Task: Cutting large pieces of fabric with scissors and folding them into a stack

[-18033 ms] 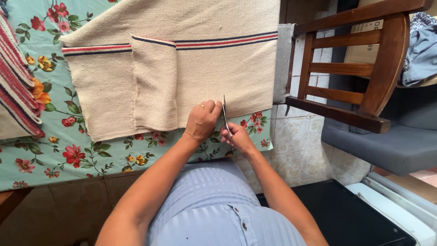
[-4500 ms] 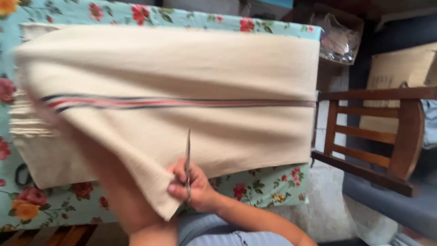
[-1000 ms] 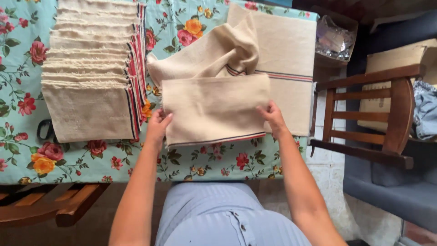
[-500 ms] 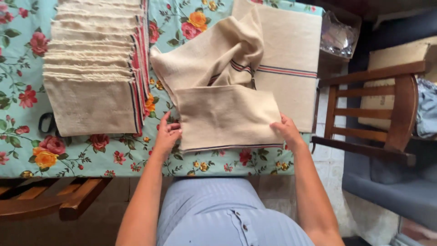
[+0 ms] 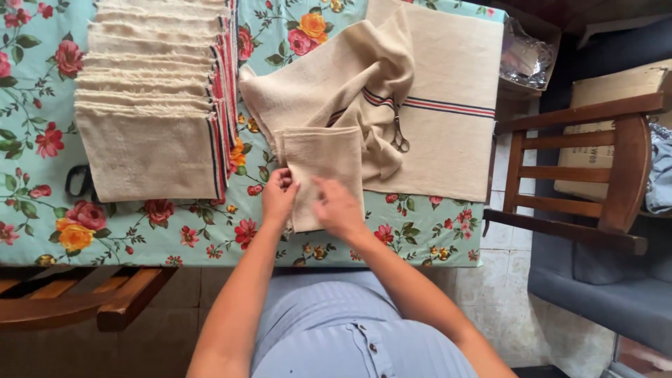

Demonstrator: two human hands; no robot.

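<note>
Now the small beige woven cloth piece (image 5: 323,171), a wide rectangle moments earlier, lay folded narrower at the desk's near edge, left hand (image 5: 278,196) pinching it, right hand (image 5: 336,210) pressing it flat.

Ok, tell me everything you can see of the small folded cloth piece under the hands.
The folded cloth piece is beige, coarse-woven fabric, folded into a narrow upright rectangle lying flat on the floral tablecloth near the table's front edge. Its top end meets the crumpled striped cloth behind it. The left hand pinches its left edge with the fingers; the right hand rests flat on its lower part. No stripe shows on its visible face.
</note>
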